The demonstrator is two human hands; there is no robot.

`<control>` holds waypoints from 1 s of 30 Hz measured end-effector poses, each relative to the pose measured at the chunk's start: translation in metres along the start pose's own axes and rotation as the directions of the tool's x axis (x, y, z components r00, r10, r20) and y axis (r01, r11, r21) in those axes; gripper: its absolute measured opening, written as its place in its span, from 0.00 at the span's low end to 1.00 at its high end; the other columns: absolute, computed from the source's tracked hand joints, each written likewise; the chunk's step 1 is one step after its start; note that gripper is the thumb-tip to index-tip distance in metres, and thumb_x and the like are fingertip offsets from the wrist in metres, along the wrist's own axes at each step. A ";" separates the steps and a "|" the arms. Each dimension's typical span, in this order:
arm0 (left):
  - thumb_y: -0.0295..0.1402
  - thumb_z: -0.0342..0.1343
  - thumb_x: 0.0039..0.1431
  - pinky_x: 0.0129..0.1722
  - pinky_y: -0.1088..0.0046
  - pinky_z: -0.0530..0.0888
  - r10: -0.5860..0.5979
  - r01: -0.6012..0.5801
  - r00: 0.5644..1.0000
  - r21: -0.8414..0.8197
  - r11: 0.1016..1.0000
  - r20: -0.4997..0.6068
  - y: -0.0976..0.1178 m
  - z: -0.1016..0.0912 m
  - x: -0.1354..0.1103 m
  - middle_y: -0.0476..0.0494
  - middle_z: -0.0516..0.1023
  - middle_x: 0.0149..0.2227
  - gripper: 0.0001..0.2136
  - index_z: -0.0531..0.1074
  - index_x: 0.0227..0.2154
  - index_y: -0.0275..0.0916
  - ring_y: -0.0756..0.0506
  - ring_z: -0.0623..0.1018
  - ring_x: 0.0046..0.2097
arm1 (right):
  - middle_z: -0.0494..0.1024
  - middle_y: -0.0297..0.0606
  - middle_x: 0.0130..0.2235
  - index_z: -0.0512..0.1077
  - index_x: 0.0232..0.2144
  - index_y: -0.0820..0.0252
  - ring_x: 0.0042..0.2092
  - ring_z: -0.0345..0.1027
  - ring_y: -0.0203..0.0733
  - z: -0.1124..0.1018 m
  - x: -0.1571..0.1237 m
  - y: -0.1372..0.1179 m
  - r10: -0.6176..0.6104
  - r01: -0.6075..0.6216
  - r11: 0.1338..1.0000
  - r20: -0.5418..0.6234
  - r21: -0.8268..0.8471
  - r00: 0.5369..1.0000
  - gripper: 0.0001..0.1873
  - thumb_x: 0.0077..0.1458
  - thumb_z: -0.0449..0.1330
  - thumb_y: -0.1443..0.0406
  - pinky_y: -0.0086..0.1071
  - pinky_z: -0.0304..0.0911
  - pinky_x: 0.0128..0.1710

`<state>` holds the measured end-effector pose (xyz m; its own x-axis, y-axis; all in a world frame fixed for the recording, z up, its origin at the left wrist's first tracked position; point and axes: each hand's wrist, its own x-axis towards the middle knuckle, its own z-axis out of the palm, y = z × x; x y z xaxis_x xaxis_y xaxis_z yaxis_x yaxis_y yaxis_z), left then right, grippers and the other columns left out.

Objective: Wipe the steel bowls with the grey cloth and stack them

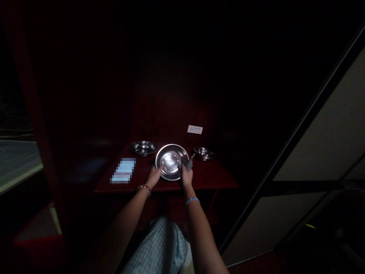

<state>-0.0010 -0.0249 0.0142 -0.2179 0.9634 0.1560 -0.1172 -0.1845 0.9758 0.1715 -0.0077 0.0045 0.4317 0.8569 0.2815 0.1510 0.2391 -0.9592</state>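
Observation:
A round steel plate (172, 160) is tilted up on the dark red table (211, 177), its shiny face towards me. My left hand (155, 176) grips the plate's lower left rim, fingers curled on it. My right hand (186, 175) is closed on a grey cloth (188, 163) pressed against the plate's right rim. A bracelet is on my left wrist and a light blue band on my right wrist.
A steel bowl (143, 147) stands at the back left of the table, a smaller steel dish (204, 153) at the back right. A pale blurred rectangle (123, 170) lies at the left. A white socket plate (195, 129) sits on the dark back wall.

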 end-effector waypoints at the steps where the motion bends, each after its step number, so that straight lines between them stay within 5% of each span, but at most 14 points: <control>1: 0.35 0.60 0.58 0.61 0.59 0.71 0.010 -0.010 1.000 0.001 1.000 0.026 0.000 0.000 -0.001 0.31 0.82 0.52 0.18 0.77 0.49 0.32 0.36 0.79 0.56 | 0.85 0.46 0.48 0.79 0.46 0.62 0.51 0.79 0.50 0.001 0.001 0.001 0.008 -0.008 1.000 -0.015 0.001 1.000 0.21 0.55 0.61 0.56 0.35 0.71 0.51; 6: 0.43 0.60 0.59 0.59 0.65 0.72 0.091 -0.093 0.986 0.007 0.996 0.142 0.000 0.000 -0.005 0.33 0.79 0.57 0.24 0.74 0.55 0.35 0.39 0.78 0.57 | 0.84 0.48 0.49 0.78 0.48 0.65 0.52 0.79 0.51 0.003 0.007 0.008 0.032 -0.031 0.999 -0.059 0.017 0.998 0.25 0.57 0.58 0.53 0.38 0.70 0.53; 11: 0.49 0.69 0.46 0.43 0.67 0.76 0.027 -0.076 0.979 0.235 0.969 0.203 0.005 -0.001 -0.011 0.37 0.84 0.43 0.32 0.75 0.51 0.36 0.39 0.82 0.42 | 0.79 0.49 0.57 0.70 0.60 0.68 0.59 0.74 0.48 0.001 0.009 0.009 -0.005 0.013 0.996 -0.099 0.084 0.995 0.33 0.61 0.53 0.51 0.37 0.67 0.57; 14: 0.47 0.73 0.39 0.44 0.67 0.75 0.056 -0.125 0.976 0.325 0.938 0.212 0.007 -0.001 -0.015 0.40 0.84 0.38 0.28 0.78 0.42 0.38 0.37 0.82 0.43 | 0.78 0.49 0.58 0.70 0.60 0.67 0.60 0.73 0.48 0.000 0.007 0.005 -0.005 0.008 0.998 -0.050 0.069 0.999 0.33 0.60 0.55 0.51 0.38 0.66 0.60; 22: 0.46 0.66 0.49 0.45 0.65 0.75 0.091 -0.147 0.972 0.260 0.954 0.215 0.003 0.002 -0.008 0.39 0.83 0.32 0.16 0.79 0.33 0.37 0.35 0.82 0.43 | 0.82 0.45 0.53 0.76 0.54 0.61 0.57 0.76 0.50 0.000 0.000 -0.002 0.000 -0.001 0.998 -0.010 -0.060 1.000 0.28 0.56 0.61 0.52 0.39 0.67 0.58; 30: 0.35 0.62 0.53 0.46 0.67 0.77 0.133 -0.157 0.980 0.168 0.973 0.149 -0.010 0.003 0.000 0.35 0.82 0.49 0.14 0.77 0.42 0.37 0.40 0.81 0.46 | 0.85 0.46 0.45 0.82 0.42 0.62 0.52 0.79 0.52 -0.002 -0.003 -0.008 -0.009 0.013 0.999 0.092 -0.040 0.996 0.21 0.54 0.64 0.52 0.38 0.70 0.53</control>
<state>0.0034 -0.0225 0.0046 -0.0849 0.9484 0.3053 0.0827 -0.2987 0.9508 0.1704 -0.0132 0.0109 0.3470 0.8930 0.2866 0.1920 0.2315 -0.9537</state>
